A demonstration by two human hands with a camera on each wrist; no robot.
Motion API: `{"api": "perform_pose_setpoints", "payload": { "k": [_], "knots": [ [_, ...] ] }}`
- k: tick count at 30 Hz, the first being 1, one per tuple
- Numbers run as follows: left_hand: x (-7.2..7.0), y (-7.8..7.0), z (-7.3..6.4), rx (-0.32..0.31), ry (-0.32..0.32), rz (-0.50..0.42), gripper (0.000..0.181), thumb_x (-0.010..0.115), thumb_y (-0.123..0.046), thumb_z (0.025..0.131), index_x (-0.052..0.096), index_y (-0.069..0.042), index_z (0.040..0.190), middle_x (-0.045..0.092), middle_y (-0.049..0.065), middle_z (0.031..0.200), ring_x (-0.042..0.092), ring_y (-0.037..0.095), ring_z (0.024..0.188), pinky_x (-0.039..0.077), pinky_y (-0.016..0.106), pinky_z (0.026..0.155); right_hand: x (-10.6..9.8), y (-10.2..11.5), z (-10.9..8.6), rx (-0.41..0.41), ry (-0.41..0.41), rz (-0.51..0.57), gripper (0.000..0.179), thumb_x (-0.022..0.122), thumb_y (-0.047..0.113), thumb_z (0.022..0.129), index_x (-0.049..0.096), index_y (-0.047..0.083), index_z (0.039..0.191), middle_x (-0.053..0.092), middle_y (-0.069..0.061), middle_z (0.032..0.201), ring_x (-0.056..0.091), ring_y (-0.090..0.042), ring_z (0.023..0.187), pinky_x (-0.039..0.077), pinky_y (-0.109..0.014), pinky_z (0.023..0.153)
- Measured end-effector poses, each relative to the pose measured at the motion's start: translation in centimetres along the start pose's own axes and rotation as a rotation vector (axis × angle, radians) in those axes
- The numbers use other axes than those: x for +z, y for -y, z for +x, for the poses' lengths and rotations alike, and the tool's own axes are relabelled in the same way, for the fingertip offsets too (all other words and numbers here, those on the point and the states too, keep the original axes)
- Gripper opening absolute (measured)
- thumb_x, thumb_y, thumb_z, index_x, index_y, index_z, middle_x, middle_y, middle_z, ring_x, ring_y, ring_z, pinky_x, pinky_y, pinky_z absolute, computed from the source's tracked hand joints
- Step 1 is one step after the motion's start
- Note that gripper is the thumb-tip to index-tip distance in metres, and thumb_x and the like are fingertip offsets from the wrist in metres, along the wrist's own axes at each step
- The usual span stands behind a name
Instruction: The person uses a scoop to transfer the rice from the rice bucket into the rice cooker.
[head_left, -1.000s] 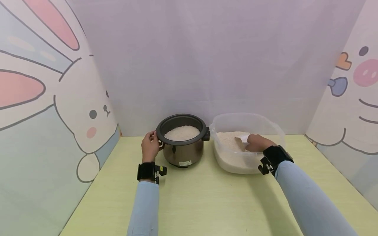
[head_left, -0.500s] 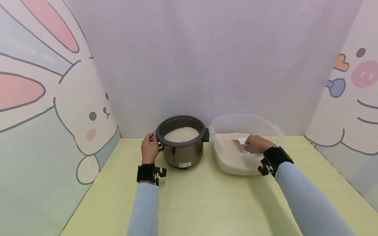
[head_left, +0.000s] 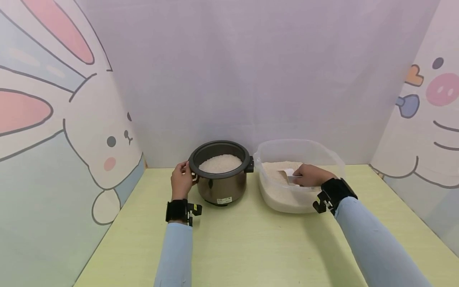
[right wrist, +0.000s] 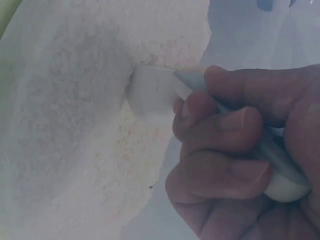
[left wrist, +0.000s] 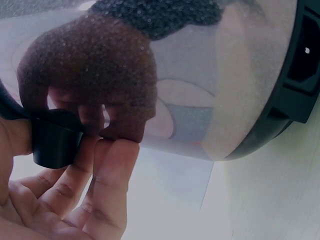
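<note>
At the back of the table stands a brown rice cooker without a lid, white rice heaped inside. My left hand holds its left side; in the left wrist view the thumb and fingers are around the small black side handle. To the right is a clear plastic tub of rice. My right hand reaches over its rim and grips a white scoop by the handle, fingers curled round it. The scoop's front end is sunk in the tub's rice.
The pale green table runs in front of the cooker and tub. A plain light curtain hangs right behind them. Printed panels with a cartoon rabbit and a pig stand at the sides.
In the tub, my right hand has shifted slightly left with the scoop, which has turned and sits farther into the rice. My left hand stays at the cooker's handle.
</note>
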State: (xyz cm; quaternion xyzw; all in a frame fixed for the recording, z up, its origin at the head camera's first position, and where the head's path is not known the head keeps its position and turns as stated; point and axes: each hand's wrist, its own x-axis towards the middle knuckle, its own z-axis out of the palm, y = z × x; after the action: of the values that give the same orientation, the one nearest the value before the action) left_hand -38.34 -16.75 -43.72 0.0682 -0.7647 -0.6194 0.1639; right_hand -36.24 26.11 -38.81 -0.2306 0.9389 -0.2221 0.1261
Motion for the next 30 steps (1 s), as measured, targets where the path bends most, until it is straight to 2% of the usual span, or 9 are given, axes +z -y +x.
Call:
{"api": "perform_pose_setpoints", "payload": {
  "k": [7, 11, 13, 17, 21, 30],
  "knots": [
    [0.0, -0.1, -0.2, -0.017, 0.013, -0.028, 0.040, 0.049, -0.032, 0.110, 0.057, -0.004, 0.139, 0.062, 0.019, 0.117, 0.066, 0.029, 0.090, 0.065, 0.035, 0.074, -0.1, -0.1, -0.1, -0.039, 0.029, 0.092, 0.033, 0.054, 0.013, 0.106, 0.058, 0.008, 0.074, 0.039, 0.005, 0.060, 0.030, -0.010, 0.053, 0.029, -0.025, 0.055],
    [-0.1, -0.1, -0.2, -0.019, 0.013, -0.026, 0.040, 0.048, -0.031, 0.110, 0.057, -0.004, 0.139, 0.062, 0.019, 0.116, 0.067, 0.029, 0.090, 0.065, 0.034, 0.073, -0.3, -0.2, -0.3, -0.055, 0.048, 0.245, 0.025, 0.053, 0.014, 0.108, 0.069, -0.002, 0.099, 0.042, 0.003, 0.062, 0.033, -0.008, 0.052, 0.031, -0.024, 0.054],
    [-0.1, -0.1, -0.2, -0.019, 0.011, -0.023, 0.041, 0.048, -0.032, 0.110, 0.057, -0.004, 0.139, 0.063, 0.019, 0.116, 0.068, 0.030, 0.091, 0.065, 0.034, 0.074, -0.4, -0.2, -0.3, -0.051, 0.055, 0.332, 0.027, 0.052, 0.014, 0.108, 0.068, -0.008, 0.113, 0.046, 0.001, 0.064, 0.034, -0.008, 0.052, 0.032, -0.022, 0.053],
    [-0.1, -0.2, -0.1, -0.020, 0.008, -0.017, 0.042, 0.048, -0.033, 0.110, 0.056, -0.004, 0.139, 0.063, 0.020, 0.117, 0.069, 0.032, 0.093, 0.065, 0.035, 0.075, -0.6, -0.1, -0.5, -0.057, 0.062, 0.438, 0.035, 0.052, 0.015, 0.108, 0.062, -0.014, 0.125, 0.052, -0.003, 0.069, 0.038, -0.009, 0.053, 0.035, -0.022, 0.051],
    [-0.2, -0.2, -0.2, -0.023, 0.009, -0.022, 0.041, 0.048, -0.032, 0.110, 0.057, -0.004, 0.138, 0.062, 0.019, 0.116, 0.068, 0.031, 0.091, 0.065, 0.034, 0.073, -0.6, -0.2, -0.6, -0.052, 0.072, 0.482, 0.036, 0.052, 0.016, 0.108, 0.061, -0.015, 0.125, 0.054, -0.005, 0.072, 0.038, -0.009, 0.054, 0.034, -0.023, 0.051],
    [-0.2, -0.4, -0.3, -0.023, 0.011, -0.018, 0.041, 0.048, -0.032, 0.110, 0.056, -0.003, 0.139, 0.062, 0.020, 0.118, 0.067, 0.030, 0.091, 0.065, 0.034, 0.073, -1.0, -0.8, -1.1, -0.063, 0.070, 0.655, 0.037, 0.052, 0.020, 0.109, 0.061, -0.015, 0.112, 0.052, -0.005, 0.073, 0.036, -0.010, 0.051, 0.024, -0.027, 0.045]
  ]
}}
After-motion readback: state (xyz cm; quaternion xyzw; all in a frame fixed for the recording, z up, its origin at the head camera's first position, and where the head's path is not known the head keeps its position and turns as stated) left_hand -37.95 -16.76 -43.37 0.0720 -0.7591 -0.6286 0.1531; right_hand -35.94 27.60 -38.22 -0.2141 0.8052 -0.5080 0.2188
